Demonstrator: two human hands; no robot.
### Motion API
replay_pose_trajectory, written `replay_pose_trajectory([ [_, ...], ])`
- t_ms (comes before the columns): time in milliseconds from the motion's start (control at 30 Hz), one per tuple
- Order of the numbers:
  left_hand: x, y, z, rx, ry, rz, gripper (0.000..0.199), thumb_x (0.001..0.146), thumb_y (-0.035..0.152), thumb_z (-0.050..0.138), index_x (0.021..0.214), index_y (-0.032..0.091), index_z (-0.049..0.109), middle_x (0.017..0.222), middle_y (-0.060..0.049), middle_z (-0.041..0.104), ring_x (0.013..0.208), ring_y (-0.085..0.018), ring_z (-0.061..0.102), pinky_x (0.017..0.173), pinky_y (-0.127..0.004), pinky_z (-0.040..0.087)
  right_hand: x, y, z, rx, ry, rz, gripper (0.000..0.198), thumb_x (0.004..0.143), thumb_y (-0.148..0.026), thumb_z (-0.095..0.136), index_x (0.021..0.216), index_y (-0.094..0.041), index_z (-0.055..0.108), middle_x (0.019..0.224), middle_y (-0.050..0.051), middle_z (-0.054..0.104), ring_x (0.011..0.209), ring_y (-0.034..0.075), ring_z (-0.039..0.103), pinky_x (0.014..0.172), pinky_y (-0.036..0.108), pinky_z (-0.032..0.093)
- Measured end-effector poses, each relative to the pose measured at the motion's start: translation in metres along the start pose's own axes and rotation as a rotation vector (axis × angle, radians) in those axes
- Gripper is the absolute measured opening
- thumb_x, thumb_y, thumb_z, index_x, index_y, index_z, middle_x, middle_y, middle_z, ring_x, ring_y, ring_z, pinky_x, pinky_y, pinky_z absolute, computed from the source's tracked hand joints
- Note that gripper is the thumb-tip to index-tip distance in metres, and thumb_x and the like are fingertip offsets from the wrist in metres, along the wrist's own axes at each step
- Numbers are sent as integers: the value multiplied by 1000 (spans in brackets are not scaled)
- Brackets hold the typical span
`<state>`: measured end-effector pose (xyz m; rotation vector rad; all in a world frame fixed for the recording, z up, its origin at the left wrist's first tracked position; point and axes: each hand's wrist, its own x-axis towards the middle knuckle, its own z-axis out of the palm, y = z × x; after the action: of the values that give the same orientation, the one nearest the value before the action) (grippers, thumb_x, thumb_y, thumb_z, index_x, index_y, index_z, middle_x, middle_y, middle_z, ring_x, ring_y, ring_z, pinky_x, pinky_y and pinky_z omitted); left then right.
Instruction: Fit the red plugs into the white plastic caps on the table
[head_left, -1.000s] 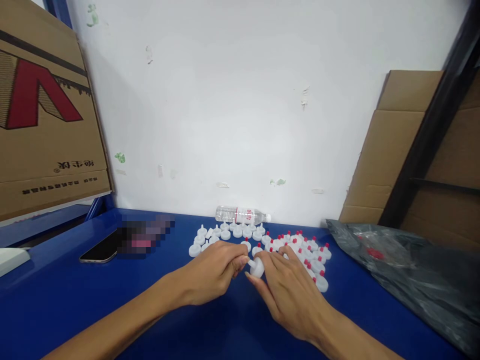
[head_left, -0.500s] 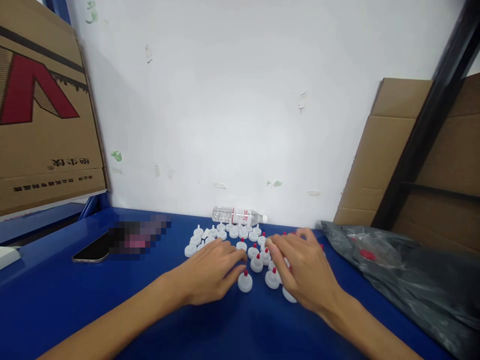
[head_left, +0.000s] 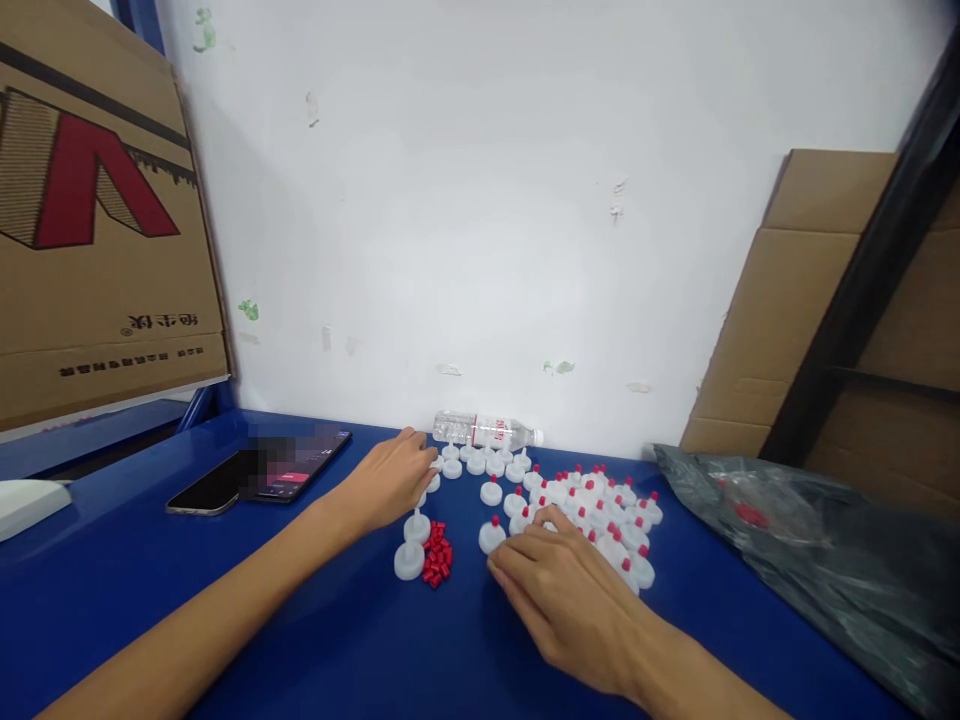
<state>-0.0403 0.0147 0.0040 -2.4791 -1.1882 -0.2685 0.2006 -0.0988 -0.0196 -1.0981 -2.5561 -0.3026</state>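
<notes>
Covering part of a loose group of round white plastic lids with bare, narrow spouts (head_left: 475,463), the person's left hand (head_left: 396,476) is bent at the knuckles with its fingers pointing down; from where I stand, I can't tell whether it has hold of one. Two more bare-spouted lids stand below that hand, the nearer one (head_left: 409,564) right beside a little heap of short red plastic tips (head_left: 437,556) on the glossy blue tabletop (head_left: 337,630).

Over on the right, the person's right hand (head_left: 566,590) is half curled, palm down, at the near edge of a crowd of white lids with red tips on their spouts (head_left: 555,490). Its fingertips are partly hidden, so I can't make out any grip. One red-tipped lid (head_left: 492,538) stands upright just beyond its thumb side.

Behind the lids, a clear plastic bottle with a white cap (head_left: 491,431) lies on its side near the wall. Two dark phones (head_left: 204,487) lie off to the left, and a crumpled dark grey plastic bag (head_left: 817,580) spreads along the right.
</notes>
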Motion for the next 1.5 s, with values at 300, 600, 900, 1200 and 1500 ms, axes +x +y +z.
replay_pose_trajectory([
  [300,2,1,7,-49,-21,0,16,97,11,53,96,14,68,103,-14,63,98,-29,61,68,-33,47,-2,-1,3,0,58,-15,23,100,-15,41,83,-21,56,78,-1,65,72,16,59,92,38,35],
  [600,-1,26,-29,-730,148,13,17,99,33,60,91,21,70,90,-1,69,87,-18,60,78,-30,45,-3,4,2,-8,318,207,56,101,-37,51,151,-16,35,119,11,70,100,26,66,94,44,43],
  [900,-9,57,-32,-987,124,106,13,96,31,65,92,22,73,89,0,71,89,-16,60,84,-29,44,-2,4,1,25,422,190,17,96,-33,59,109,-23,66,85,2,73,71,21,65,74,36,44],
  [1200,-3,23,-21,-505,-69,114,13,92,18,64,86,20,75,85,-5,70,94,-24,54,84,-37,38,-3,7,4,-8,359,222,23,95,-35,61,114,-23,67,85,2,73,71,20,64,75,36,45],
  [1500,-7,14,-16,-444,-196,59,9,91,24,70,84,22,75,93,-3,65,100,-24,53,88,-36,34,-3,2,4,17,283,232,21,95,-35,61,110,-23,69,84,2,73,64,18,63,73,35,45],
])
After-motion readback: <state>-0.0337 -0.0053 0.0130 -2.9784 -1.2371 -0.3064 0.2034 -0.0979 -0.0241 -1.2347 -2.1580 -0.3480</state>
